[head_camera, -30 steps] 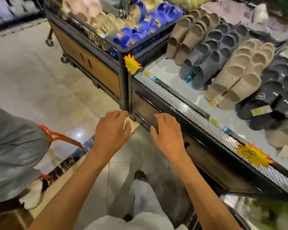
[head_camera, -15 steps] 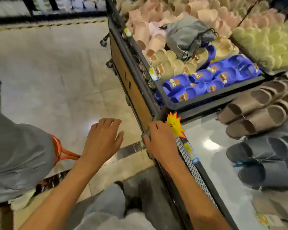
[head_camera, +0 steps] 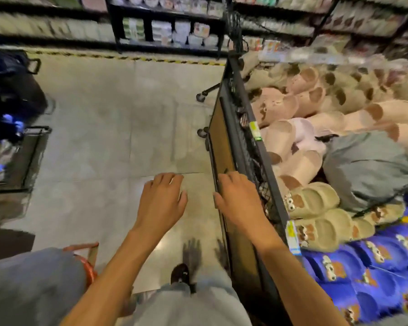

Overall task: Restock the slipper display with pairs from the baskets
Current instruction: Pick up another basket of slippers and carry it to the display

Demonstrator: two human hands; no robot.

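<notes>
A pale tiled floor (head_camera: 104, 137) fills the left and centre of the frame, with blurred stocked shelves (head_camera: 165, 27) running along the top edge. Down the right side stands the slipper display (head_camera: 224, 142), a black-framed, wheeled worktop with a brown side panel and a mesh rim. It is heaped with pink and beige slippers (head_camera: 290, 142) at upper right, tan slippers with cartoon eyes (head_camera: 313, 201) lower down and rows of blue slippers (head_camera: 375, 267) at lower right. A grey drawstring bag (head_camera: 368, 165) lies on top of the pile. At the left edge sits a dark wire basket (head_camera: 28, 156), its contents blurred. An orange handle (head_camera: 87, 262) shows beside grey fabric at lower left. Both hands reach forward, apart, fingers spread and holding nothing: the left hand (head_camera: 161, 201) over the floor, the right hand (head_camera: 239, 201) at the display's near rim, contact unclear. A dark shoe (head_camera: 180, 274) shows below them.
</notes>
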